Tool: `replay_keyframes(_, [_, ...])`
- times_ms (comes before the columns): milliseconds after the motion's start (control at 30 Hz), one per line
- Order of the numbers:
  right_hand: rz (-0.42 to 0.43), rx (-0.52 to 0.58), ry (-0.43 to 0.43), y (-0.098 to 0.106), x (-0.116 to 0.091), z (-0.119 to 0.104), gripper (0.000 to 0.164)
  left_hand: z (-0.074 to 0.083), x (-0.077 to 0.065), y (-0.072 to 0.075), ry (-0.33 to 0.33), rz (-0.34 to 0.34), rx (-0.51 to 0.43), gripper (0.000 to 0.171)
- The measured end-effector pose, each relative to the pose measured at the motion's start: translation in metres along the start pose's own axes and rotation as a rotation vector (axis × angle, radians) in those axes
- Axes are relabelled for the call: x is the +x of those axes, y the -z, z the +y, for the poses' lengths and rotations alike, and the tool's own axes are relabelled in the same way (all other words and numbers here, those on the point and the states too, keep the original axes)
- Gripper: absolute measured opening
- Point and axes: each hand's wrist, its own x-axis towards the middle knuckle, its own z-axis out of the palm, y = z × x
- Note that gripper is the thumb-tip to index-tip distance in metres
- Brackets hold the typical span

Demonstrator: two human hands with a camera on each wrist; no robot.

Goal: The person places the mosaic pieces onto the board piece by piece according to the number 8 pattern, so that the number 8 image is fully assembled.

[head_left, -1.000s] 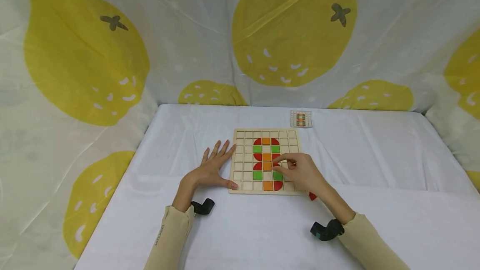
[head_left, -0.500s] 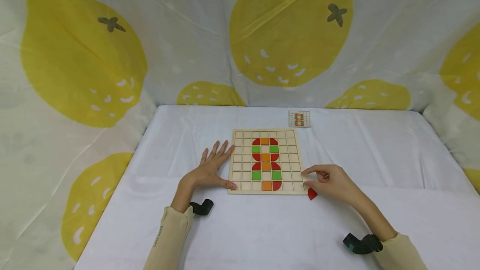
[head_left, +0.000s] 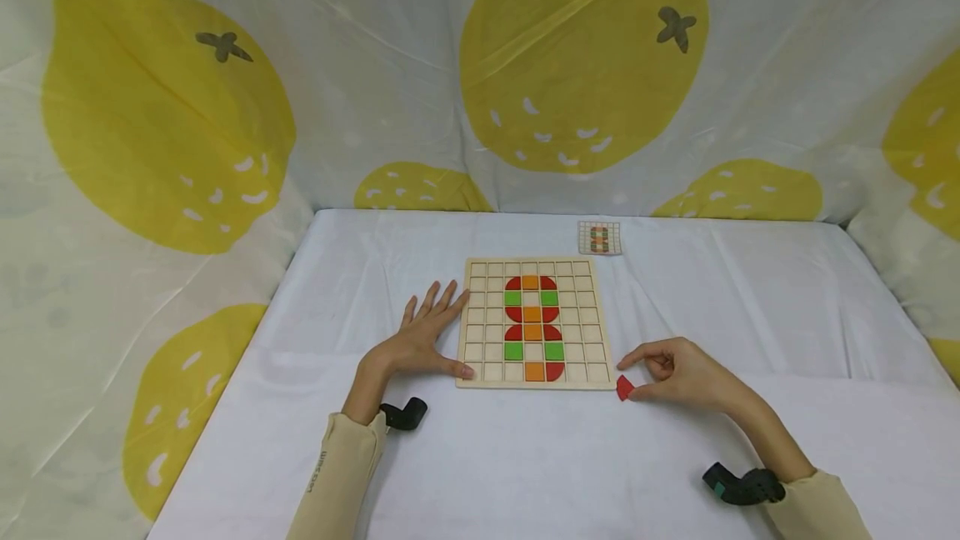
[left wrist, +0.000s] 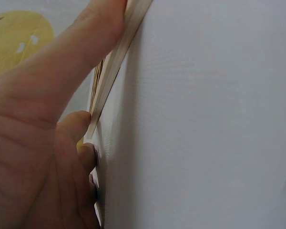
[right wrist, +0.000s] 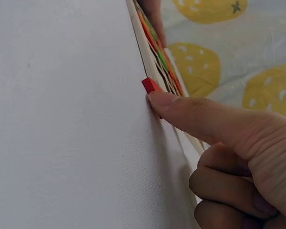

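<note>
A wooden grid board (head_left: 585, 351) lies on the table with red, orange and green pieces forming a figure-eight pattern in its cells. My left hand (head_left: 418, 347) is spread at its left side, thumb and fingertips against the edge; the left wrist view shows the thumb (left wrist: 93, 36) on the board's side. By the near right corner lies a loose red quarter-circle piece (head_left: 624, 388). My right hand (head_left: 686, 373) has its thumb on this piece and its forefinger tip right at the far side. In the right wrist view the thumb partly covers the red piece (right wrist: 150, 86).
A small card (head_left: 600, 237) printed with a similar coloured grid pattern lies behind the board. White cloth (head_left: 525, 465) covers the table. A curtain with large yellow lemons (head_left: 585, 57) hangs behind and at the sides.
My right hand has left the board's coloured pattern and moved right and nearer to me, down to the loose red piece. My left hand has stayed at the board's edge.
</note>
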Motion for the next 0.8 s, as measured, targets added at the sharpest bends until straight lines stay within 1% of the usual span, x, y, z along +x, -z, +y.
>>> replay_keyframes(133, [-0.028,0.02,0.002,0.001,0.0,0.001,0.03,-0.001,0.001,0.001,-0.001,-0.002,0.002,0.13])
replay_keyframes(267, [-0.017,0.01,-0.006,0.003,-0.001,0.001,0.027,0.0,0.0,0.0,0.007,-0.006,0.007,0.13])
replay_keyframes(333, [0.012,-0.012,-0.008,0.005,-0.001,0.001,0.027,0.0,0.0,0.0,0.007,-0.004,0.005,0.129])
replay_keyframes(433, [0.075,-0.057,-0.035,0.007,-0.001,0.003,0.025,0.0,0.0,0.0,0.008,-0.001,0.005,0.129])
replay_keyframes(600, [0.185,-0.105,-0.113,0.01,0.0,0.006,0.026,-0.001,0.0,0.0,0.011,-0.001,0.013,0.13])
replay_keyframes(700, [0.215,-0.112,-0.129,0.012,0.0,0.007,0.03,-0.002,0.001,-0.001,0.015,-0.006,0.013,0.131])
replay_keyframes(800, [0.215,-0.117,-0.125,0.013,0.0,0.008,0.03,-0.002,0.001,-0.001,0.009,-0.006,0.009,0.13])
